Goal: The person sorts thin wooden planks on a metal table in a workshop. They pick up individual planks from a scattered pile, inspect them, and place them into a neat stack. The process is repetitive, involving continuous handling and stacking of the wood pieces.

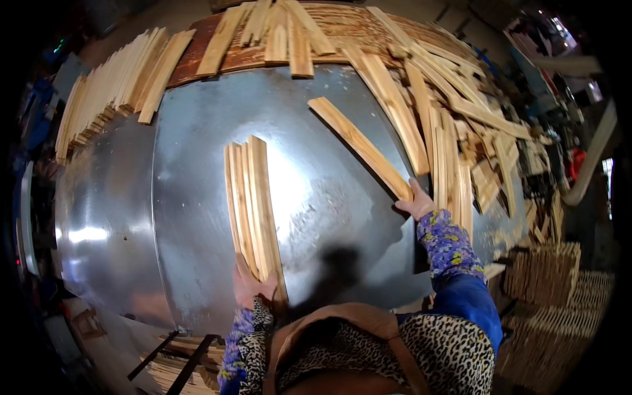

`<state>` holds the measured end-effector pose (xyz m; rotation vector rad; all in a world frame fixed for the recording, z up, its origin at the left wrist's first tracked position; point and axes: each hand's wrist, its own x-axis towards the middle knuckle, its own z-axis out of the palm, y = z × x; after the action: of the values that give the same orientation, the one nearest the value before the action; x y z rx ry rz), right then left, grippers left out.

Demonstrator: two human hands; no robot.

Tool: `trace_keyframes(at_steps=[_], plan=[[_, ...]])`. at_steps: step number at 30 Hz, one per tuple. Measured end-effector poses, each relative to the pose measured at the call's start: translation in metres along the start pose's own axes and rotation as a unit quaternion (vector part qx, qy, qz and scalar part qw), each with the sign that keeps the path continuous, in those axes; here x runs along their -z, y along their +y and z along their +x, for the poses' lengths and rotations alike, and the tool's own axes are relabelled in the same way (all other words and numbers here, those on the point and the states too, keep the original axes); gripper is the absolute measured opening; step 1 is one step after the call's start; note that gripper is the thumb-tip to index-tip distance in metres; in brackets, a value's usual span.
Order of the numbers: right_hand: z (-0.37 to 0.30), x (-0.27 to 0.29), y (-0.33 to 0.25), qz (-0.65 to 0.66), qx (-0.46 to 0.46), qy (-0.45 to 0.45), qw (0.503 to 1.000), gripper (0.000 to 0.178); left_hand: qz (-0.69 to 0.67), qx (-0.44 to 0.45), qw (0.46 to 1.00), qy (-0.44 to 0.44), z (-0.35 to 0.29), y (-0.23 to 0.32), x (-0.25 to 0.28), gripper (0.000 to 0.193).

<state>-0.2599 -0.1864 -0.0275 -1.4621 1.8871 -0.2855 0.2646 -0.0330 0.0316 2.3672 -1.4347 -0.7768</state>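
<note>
Several narrow wooden strips (253, 197) stand side by side on the metal tabletop (197, 197) in front of me. My left hand (253, 284) is closed round their near end, thumb and fingers on opposite sides. Farther right, a single wooden slat (359, 145) slants from far left to near right. At its near end, my right hand (419, 201) grips it, the thumb on the near side. Part of the right fingers is hidden by the slat.
A row of upright strips (115, 85) lines the far left edge. Loose slats (283, 36) lie on a worn reddish board (187, 56) at the back. A jumbled pile of wood (461, 131) covers the right side. Stacked wood pieces (543, 273) stand at the lower right.
</note>
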Motion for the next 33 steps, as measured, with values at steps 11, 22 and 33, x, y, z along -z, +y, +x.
trace_keyframes(at_steps=[11, 22, 33], plan=[[-0.21, -0.23, -0.227, -0.081, 0.09, -0.345, 0.931, 0.113, 0.066, -0.044, 0.996, -0.043, -0.014, 0.053, -0.002, 0.115], [-0.166, 0.059, 0.135, -0.272, -0.21, 0.303, 0.889, 0.096, 0.144, -0.014, 0.989, -0.001, -0.027, 0.067, -0.009, 0.115], [-0.15, 0.122, 0.136, 0.004, -0.02, 0.152, 0.988, 0.06, 0.114, -0.123, 0.985, 0.038, -0.016, 0.043, -0.023, 0.106]])
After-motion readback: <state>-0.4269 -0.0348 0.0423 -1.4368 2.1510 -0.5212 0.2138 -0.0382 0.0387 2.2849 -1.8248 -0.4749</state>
